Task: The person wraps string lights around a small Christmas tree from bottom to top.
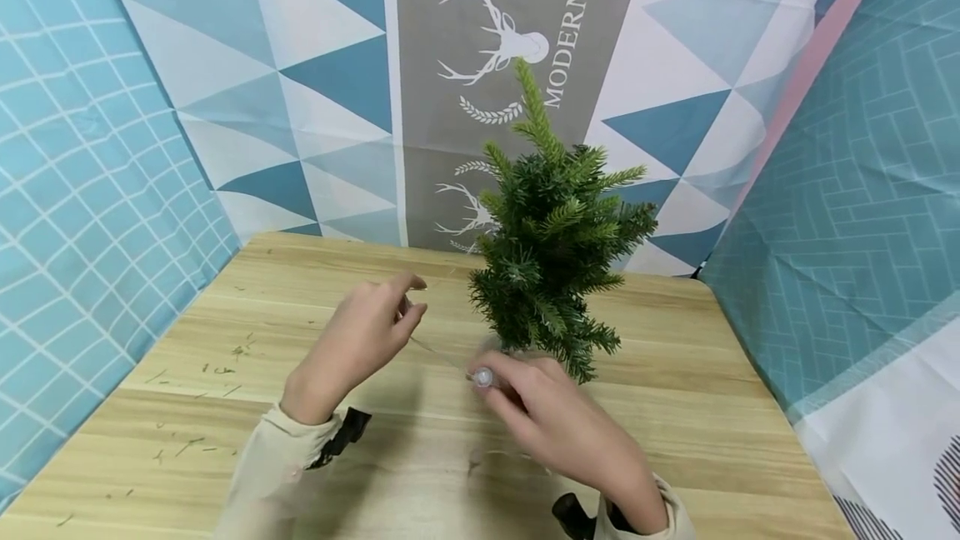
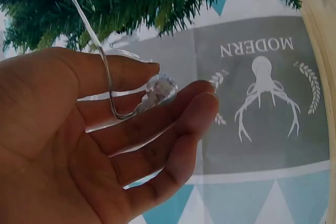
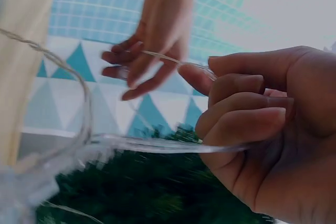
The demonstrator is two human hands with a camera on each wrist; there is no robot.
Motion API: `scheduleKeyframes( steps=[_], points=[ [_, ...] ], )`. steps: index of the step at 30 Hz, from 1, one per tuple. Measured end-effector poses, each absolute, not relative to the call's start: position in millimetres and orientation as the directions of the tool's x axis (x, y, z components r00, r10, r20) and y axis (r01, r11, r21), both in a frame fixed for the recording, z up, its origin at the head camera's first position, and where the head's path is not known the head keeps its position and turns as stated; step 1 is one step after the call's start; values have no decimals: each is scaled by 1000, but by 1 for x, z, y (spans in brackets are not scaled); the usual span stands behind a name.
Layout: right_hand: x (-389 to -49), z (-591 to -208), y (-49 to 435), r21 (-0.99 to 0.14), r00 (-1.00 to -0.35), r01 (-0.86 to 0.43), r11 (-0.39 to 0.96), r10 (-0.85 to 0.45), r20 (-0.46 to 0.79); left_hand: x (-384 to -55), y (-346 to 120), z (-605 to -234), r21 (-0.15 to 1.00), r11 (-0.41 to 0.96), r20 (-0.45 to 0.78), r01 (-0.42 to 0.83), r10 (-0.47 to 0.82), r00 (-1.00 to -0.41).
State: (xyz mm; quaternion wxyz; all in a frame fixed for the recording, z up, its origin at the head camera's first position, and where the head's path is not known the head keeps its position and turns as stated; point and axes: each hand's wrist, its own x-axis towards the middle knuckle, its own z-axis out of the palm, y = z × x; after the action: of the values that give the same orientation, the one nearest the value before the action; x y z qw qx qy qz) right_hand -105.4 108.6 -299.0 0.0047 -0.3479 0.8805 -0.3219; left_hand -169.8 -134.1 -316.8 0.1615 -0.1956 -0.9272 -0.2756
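A string light's clear faceted bulb [image 2: 160, 88] sits between the thumb and fingers of my left hand [image 1: 360, 332], which pinches it; its thin wire [image 2: 90, 27] loops over the palm. Across the gap between the hands, the wire runs to my right hand [image 1: 558, 415], whose curled fingers grip the string lights. A clear round end [image 1: 483, 377] pokes out at the right fingertips in the head view. In the right wrist view, a bundle of transparent wire [image 3: 173, 144] passes into the right palm. Just beyond the right hand stands a small artificial Christmas tree [image 1: 551, 248], its base largely hidden.
Bits of fallen green needles [image 1: 191, 444] are scattered over the left side of the wooden table [image 1: 420, 473]. A patterned cloth [image 1: 330, 90] with deer heads hangs behind, and blue tiled cloths [image 1: 82, 157] flank both sides. Blurred clear pieces [image 3: 31, 192] hang close to the right wrist camera.
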Motion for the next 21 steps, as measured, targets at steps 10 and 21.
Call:
scheduleKeyframes(
  steps=[10,21],
  points=[
    [-86,-277,138,-584,-777,-595,553,-582,241,-154,-109,-315,415,728,390,546,400,-829],
    [-74,-266,178,-541,-735,-678,497,-457,501,-138,-97,-308,338,717,441,609,451,-776]
  ],
)
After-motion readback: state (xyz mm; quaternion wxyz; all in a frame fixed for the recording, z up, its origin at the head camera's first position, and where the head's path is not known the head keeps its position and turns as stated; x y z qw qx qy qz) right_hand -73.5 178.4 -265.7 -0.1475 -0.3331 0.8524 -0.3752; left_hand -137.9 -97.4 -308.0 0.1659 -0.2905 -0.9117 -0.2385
